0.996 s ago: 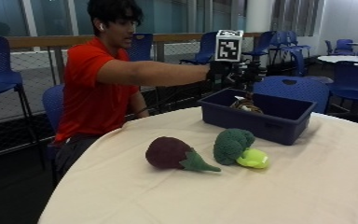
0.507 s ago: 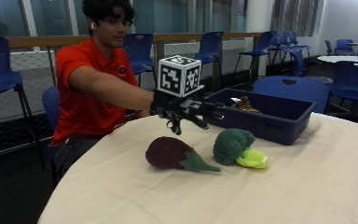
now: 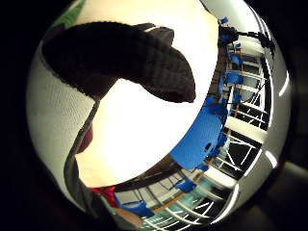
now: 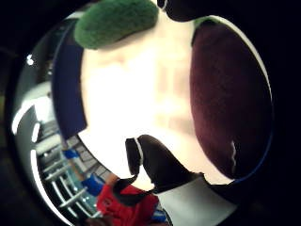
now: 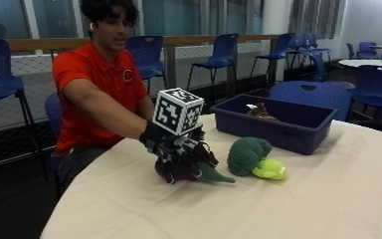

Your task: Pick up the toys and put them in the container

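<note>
- While the black-gloved right hand [image 5: 178, 152] sits on top of it, one dark purple plush eggplant toy [image 5: 190, 172] with a green stem lies on the cream-clothed desk [image 5: 178, 209]; fingers [image 5: 201, 152] curl down around it.
- One fuzzy green plush broccoli [image 5: 249, 154] with a lime stalk lies just beside it.
- One dark blue plastic bin [image 5: 277, 122] behind holds something brownish, can't tell what.
</note>
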